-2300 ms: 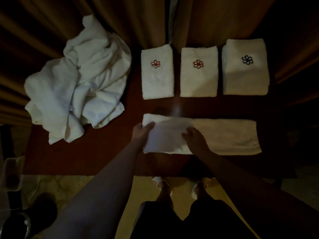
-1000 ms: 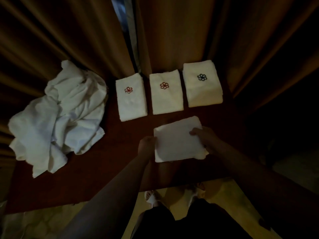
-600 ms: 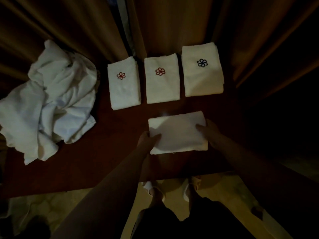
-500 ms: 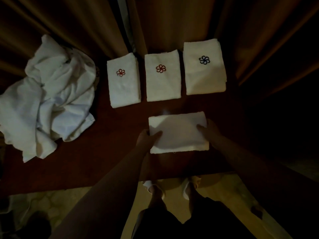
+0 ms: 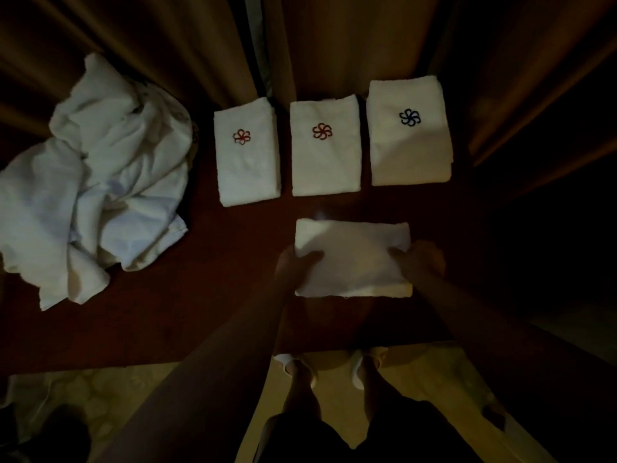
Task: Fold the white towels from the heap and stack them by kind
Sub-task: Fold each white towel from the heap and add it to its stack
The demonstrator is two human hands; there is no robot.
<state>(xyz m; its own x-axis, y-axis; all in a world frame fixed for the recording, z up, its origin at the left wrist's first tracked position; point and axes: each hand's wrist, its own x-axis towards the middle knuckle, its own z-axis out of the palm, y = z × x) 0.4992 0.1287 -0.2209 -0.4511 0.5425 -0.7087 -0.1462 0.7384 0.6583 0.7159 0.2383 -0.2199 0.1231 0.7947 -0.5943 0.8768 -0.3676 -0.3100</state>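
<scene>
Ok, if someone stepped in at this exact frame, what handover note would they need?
Left hand and right hand each grip an end of the folded towel at the table's near edge.
Done: three folded stacks at the back, two with red emblems, one with a blue emblem.
Left: this towel's emblem is hidden, so check it before stacking; then fold the heap at the left.
</scene>
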